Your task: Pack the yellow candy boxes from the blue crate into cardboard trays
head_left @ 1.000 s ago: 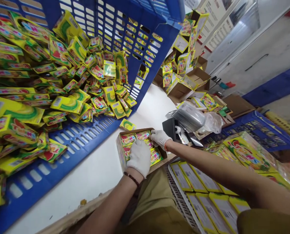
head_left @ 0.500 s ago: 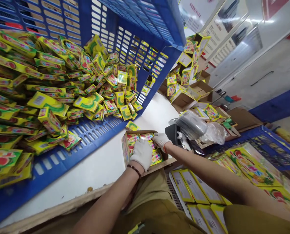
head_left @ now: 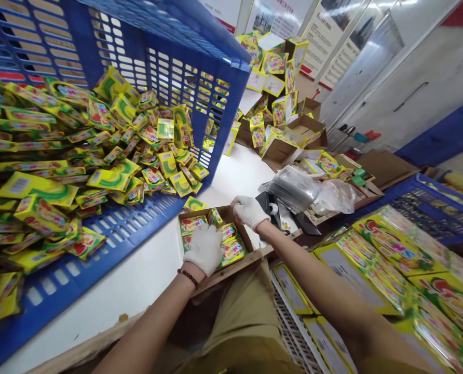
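Note:
My left hand [head_left: 204, 250], in a white glove, lies palm down over small yellow-green packets [head_left: 232, 251] inside an open brown carton [head_left: 247, 236]. Its fingers reach forward across them, with nothing visibly gripped. One packet [head_left: 215, 216] stands tilted above the others by the carton's far wall, just beyond those fingertips. At the far right corner, my gloved right hand [head_left: 250, 212] is closed on the carton's edge. Part of the carton's contents is hidden under my left hand.
A large blue crate [head_left: 226, 111] on its side, full of loose packets, stands left on the white table [head_left: 138, 265]. One loose packet [head_left: 195, 203] lies beyond the carton. Clear plastic sleeves [head_left: 291, 187] and empty boxes [head_left: 278, 150] are to the right; packed display boxes [head_left: 398, 244] sit lower right.
My right hand has moved from the packets to the carton's far right edge. A packet now stands tilted near the far wall. The view has shifted right.

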Demonstrator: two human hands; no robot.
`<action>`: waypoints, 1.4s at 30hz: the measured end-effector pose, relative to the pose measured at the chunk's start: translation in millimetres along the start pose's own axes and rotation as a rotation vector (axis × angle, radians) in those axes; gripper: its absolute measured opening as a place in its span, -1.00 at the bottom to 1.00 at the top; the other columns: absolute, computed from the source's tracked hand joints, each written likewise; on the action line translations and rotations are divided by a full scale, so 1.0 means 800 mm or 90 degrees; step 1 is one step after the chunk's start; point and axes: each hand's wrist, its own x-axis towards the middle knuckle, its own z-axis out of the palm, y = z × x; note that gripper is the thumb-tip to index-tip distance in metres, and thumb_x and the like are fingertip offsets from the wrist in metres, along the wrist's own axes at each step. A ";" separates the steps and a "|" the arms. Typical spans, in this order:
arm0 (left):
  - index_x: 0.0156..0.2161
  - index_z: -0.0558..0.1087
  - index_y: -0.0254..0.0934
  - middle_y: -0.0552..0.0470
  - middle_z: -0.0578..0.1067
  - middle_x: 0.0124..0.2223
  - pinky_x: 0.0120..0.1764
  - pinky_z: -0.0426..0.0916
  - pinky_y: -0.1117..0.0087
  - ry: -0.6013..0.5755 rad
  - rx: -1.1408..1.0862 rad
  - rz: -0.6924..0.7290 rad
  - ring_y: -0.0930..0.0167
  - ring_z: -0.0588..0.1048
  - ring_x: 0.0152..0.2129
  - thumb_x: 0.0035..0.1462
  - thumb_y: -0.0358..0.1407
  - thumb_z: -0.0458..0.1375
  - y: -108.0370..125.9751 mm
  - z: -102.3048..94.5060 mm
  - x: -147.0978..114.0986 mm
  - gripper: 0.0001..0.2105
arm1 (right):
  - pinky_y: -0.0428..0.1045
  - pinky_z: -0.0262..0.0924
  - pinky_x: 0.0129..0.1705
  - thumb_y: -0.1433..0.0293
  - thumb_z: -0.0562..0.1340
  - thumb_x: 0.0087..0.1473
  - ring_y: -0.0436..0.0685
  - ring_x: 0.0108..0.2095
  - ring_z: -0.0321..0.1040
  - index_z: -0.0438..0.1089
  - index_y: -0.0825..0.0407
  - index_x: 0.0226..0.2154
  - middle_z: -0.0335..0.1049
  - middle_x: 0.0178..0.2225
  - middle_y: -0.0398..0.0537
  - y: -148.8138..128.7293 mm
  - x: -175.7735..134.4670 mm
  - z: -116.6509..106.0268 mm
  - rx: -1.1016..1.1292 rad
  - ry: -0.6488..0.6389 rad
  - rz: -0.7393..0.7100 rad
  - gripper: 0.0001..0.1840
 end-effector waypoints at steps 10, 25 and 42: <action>-0.16 0.53 -0.29 -0.15 0.50 -0.09 0.00 0.23 0.09 -0.037 0.031 0.002 0.14 0.37 -0.05 0.13 -0.26 0.11 0.001 0.001 0.004 -0.77 | -0.10 0.06 -0.45 0.41 0.24 -0.04 0.03 -0.48 0.22 0.31 0.03 -0.12 0.32 -0.47 -0.16 -0.016 0.012 0.031 -0.153 -0.055 -0.161 -0.64; -0.11 0.52 -0.25 -0.18 0.58 -0.16 -0.23 0.35 0.30 -0.281 -0.129 -0.058 0.20 0.55 -0.22 0.19 -0.05 -0.04 0.010 0.003 0.116 -0.60 | -0.06 0.43 -0.38 0.14 0.19 0.07 0.01 -0.35 0.45 0.05 -0.05 -0.13 0.34 -0.14 -0.06 0.069 0.012 0.049 0.710 0.138 -0.061 -0.59; 0.11 0.36 -0.45 -0.38 0.38 0.10 0.09 0.17 -0.01 -0.060 0.074 -0.029 0.05 0.32 0.05 0.17 -0.29 0.10 0.065 0.034 0.051 -0.58 | -0.05 0.22 -0.31 0.29 0.18 0.07 0.05 -0.39 0.32 0.33 0.03 -0.18 0.39 -0.38 -0.13 0.051 0.020 -0.016 0.152 0.037 -0.253 -0.75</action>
